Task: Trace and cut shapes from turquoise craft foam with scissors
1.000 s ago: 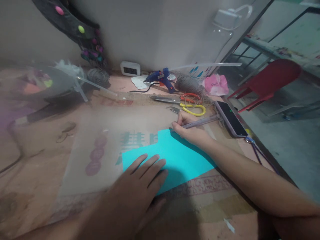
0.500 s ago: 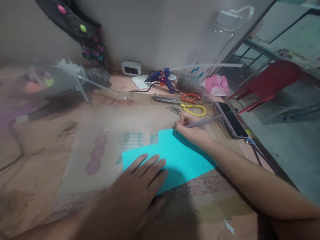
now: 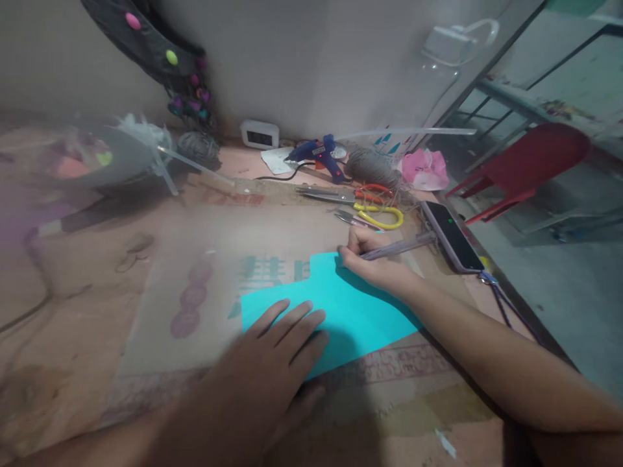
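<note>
A turquoise sheet of paper (image 3: 360, 314) with a notch cut into its upper left lies on a printed cardboard sheet (image 3: 219, 240). My left hand (image 3: 277, 350) rests flat on the paper's lower left, fingers spread. At the paper's top edge, my right hand (image 3: 372, 259) is closed around a purplish pen (image 3: 402, 246) that slants up to the right. The pen's tip is hidden behind my fingers. Just beyond that hand lie orange-and-yellow-handled scissors (image 3: 379, 214) and a small pointed metal tool (image 3: 345, 217).
Behind the cardboard are a blue glue gun (image 3: 318, 154), grey yarn (image 3: 372, 167), a white digital clock (image 3: 260, 134) and a pink crumpled packet (image 3: 425, 170). A phone (image 3: 452, 237) lies along the table's right edge. A bowl (image 3: 111, 162) stands left; a red chair (image 3: 530, 162) is beyond the table.
The view has shifted slightly, so everything sits a little further right and lower. My right hand has moved slightly at the paper's top edge, pen still held; my left hand stays flat.
</note>
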`<state>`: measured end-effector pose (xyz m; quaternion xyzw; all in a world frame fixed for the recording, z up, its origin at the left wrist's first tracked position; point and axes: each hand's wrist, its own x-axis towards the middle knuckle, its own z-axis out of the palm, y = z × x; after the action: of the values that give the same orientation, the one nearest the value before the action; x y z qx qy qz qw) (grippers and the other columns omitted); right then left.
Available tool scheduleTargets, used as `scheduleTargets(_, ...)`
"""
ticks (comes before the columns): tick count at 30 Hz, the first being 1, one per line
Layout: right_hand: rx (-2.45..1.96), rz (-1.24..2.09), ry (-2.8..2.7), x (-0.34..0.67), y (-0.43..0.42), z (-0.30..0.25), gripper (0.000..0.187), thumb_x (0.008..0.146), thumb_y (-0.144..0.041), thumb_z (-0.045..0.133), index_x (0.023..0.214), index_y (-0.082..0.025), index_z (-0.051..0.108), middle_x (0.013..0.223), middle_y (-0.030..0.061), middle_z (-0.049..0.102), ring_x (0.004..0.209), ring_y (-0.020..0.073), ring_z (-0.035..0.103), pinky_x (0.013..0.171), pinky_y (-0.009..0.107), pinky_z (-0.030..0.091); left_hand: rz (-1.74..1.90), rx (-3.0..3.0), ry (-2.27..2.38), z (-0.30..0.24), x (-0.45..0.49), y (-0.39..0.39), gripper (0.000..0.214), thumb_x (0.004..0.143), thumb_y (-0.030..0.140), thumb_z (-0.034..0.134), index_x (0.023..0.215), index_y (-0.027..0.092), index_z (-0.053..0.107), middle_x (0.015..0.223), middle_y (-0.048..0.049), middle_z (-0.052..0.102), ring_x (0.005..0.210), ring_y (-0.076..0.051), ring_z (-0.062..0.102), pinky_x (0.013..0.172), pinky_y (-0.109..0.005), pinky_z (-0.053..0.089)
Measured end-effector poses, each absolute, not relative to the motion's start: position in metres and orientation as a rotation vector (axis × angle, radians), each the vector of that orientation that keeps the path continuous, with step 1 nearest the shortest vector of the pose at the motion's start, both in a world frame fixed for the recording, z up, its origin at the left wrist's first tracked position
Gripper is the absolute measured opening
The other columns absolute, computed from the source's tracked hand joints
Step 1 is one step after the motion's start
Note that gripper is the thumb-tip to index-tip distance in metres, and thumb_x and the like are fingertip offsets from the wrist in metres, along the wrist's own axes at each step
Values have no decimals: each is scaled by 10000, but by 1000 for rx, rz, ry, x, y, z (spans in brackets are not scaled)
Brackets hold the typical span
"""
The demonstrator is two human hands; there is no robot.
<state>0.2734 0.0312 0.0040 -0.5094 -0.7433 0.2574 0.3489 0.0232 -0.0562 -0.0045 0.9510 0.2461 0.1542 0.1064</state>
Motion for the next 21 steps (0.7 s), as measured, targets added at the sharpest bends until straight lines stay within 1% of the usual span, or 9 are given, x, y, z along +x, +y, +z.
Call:
scheduleTargets(3,-1290,674,-1944,272,31,4,286,766,-216,549,582,-248,333,535,-66,346,506,107,328,497,269,235,481,2799,734,-4,23,-56,384,1003,429,534,1298,201,628,1420,-66,624,1289,-271,574,1115,-497,418)
scheduleTargets(7,-1368,690,-1887,274,32,7,276,765,-239,576,589,-240,362,544,-58,379,527,113,355,515,265,261,485,2821,715,-2,23,-55,371,1002,429,538,1274,201,643,1393,-63,643,1277,-263,580,1100,-472,425)
scheduleTargets(10,-1450,701,-1755,282,32,10,278,792,-280,592,612,-243,383,538,-57,415,530,122,384,520,267,281,497,2835,694,-2,23,-54,358,990,423,563,1251,195,652,1383,-65,647,1279,-270,571,1090,-469,424)
scheduleTargets(12,-1489,757,-1705,287,30,12,286,814,-305,595,623,-248,390,504,-66,429,494,119,385,504,267,284,532,2853,702,-4,23,-54,332,987,419,571,1215,196,665,1355,-63,664,1261,-271,577,1081,-470,415)
scheduleTargets(15,-1518,852,-1687,289,26,14,291,840,-324,610,645,-247,407,457,-79,447,440,106,385,479,258,296,608,2880,737,-5,23,-54,271,1003,395,547,1106,191,693,1256,-62,706,1203,-267,593,1064,-460,395)
scheduleTargets(17,-1503,883,-1673,286,24,14,292,850,-337,621,664,-243,415,449,-83,460,427,101,404,471,248,307,647,2878,783,-4,24,-54,265,1022,366,507,1043,184,698,1166,-60,727,1130,-259,608,1023,-442,402)
scheduleTargets(19,-1466,932,-1651,281,24,13,278,850,-364,636,701,-241,435,457,-87,473,422,100,423,457,239,301,633,2865,812,0,24,-53,274,1036,343,473,1052,184,694,1090,-48,736,1030,-241,619,955,-416,420)
scheduleTargets(21,-1437,981,-1647,276,24,10,276,827,-389,673,734,-238,463,477,-87,489,425,101,440,445,233,291,587,2869,801,3,24,-52,281,1037,346,467,1131,194,683,1105,-34,736,979,-231,612,897,-402,425)
